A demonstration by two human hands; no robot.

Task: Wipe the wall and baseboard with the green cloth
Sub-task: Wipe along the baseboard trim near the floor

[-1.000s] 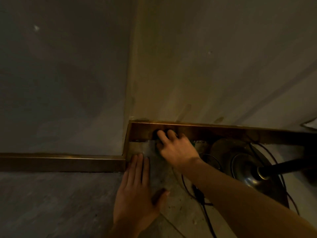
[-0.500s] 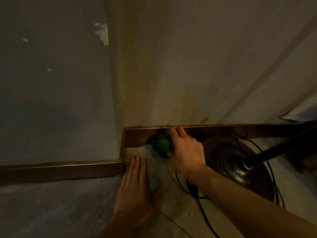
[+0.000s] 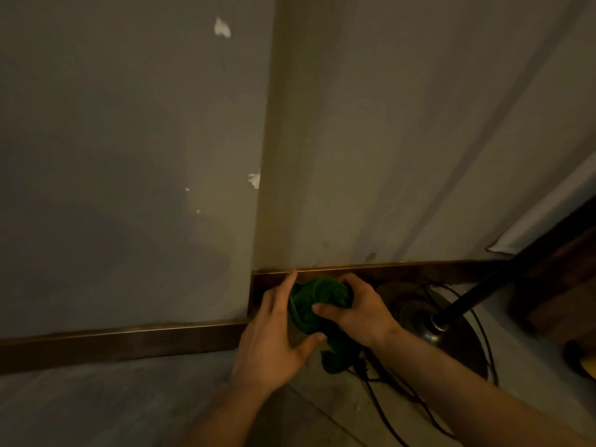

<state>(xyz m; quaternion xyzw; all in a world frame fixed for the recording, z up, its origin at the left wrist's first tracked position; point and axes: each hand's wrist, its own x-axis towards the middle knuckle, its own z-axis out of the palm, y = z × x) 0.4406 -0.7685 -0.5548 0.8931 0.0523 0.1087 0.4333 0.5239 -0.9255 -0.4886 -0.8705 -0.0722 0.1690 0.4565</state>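
A bunched green cloth point(image 3: 314, 301) sits between both hands, just in front of the brown baseboard point(image 3: 122, 340) at the wall's outer corner. My right hand point(image 3: 358, 309) grips the cloth from the right, fingers curled over its top and thumb pressed into it. My left hand point(image 3: 274, 330) lies against the cloth's left side with fingers straight, its forefinger reaching the top of the baseboard and its thumb under the cloth. Part of the cloth hangs down below my right wrist. The grey wall point(image 3: 129, 156) shows chipped white spots.
A floor lamp's round metal base point(image 3: 445, 330) with a dark pole point(image 3: 483, 285) stands right of my hands. Black cables point(image 3: 383, 401) run across the floor below the cloth. Dark wooden furniture point(image 3: 558, 279) stands at the far right.
My left hand has lifted off the floor and come up against the cloth. My right hand has pulled the cloth away from the baseboard, more of it showing. The view has tilted up the wall.
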